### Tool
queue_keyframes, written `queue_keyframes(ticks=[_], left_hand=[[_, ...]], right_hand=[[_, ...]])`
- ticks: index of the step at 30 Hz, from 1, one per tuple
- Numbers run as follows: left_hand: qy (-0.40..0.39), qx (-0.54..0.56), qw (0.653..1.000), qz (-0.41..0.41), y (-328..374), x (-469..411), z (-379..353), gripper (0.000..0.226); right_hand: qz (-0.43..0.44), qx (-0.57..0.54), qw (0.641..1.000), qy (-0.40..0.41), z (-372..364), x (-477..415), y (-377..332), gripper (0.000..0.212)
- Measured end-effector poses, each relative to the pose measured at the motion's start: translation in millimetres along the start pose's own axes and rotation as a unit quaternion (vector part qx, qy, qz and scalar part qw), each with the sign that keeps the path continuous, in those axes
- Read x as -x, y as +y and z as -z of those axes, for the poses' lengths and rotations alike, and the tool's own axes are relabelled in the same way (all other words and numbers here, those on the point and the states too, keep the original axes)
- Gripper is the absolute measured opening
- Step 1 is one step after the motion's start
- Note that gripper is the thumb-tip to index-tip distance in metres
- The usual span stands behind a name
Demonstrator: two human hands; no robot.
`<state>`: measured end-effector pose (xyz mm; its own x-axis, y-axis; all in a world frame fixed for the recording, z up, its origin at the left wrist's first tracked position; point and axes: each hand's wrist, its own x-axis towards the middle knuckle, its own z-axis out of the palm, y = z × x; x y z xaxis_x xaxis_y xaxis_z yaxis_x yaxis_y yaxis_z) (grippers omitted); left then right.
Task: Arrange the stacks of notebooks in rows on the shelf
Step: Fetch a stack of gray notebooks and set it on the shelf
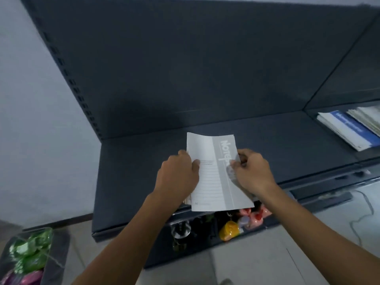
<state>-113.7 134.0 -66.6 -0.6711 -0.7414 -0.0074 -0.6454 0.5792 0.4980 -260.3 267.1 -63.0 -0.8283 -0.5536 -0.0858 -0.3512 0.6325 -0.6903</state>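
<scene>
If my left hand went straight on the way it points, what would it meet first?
The left hand grips the notebook; beyond it, bare shelf, then probably the back panel, though depth is unclear.

Half the cover lettering [225, 150] behind the right hand [252, 171]; far-right notebook stacks [349, 130] partly out of frame.

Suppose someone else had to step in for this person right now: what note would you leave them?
Left hand: grips the left edge of the grey-and-white paper notebook, maybe a thin stack.
Right hand: pinches its right edge.
Where: it is held over the front of the dark grey metal shelf, near end past the edge; contact unclear.
Done: a blue-and-white notebook stack and a pale stack lie on the neighbouring section to the right.
Left: lay this one flat, probably in line with those, then build the other rows.
</scene>
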Motion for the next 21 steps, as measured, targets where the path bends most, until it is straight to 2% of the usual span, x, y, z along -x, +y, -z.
queue_keyframes(ticks=[9, 17, 21], left_hand=[[-0.05, -0.012, 0.993, -0.11, 150, -9, -70, 0.027], [-0.097, -0.045, 0.979, -0.174, 311, 0, -165, 0.025], [-0.113, -0.049, 0.972, -0.198, 374, 4, -199, 0.027]], right_hand=[[-0.075, -0.068, 0.992, 0.075, 118, 5, 120, 0.021], [-0.138, -0.077, 0.977, 0.146, 226, 2, 259, 0.028], [-0.173, -0.084, 0.969, 0.154, 272, 1, 306, 0.029]])
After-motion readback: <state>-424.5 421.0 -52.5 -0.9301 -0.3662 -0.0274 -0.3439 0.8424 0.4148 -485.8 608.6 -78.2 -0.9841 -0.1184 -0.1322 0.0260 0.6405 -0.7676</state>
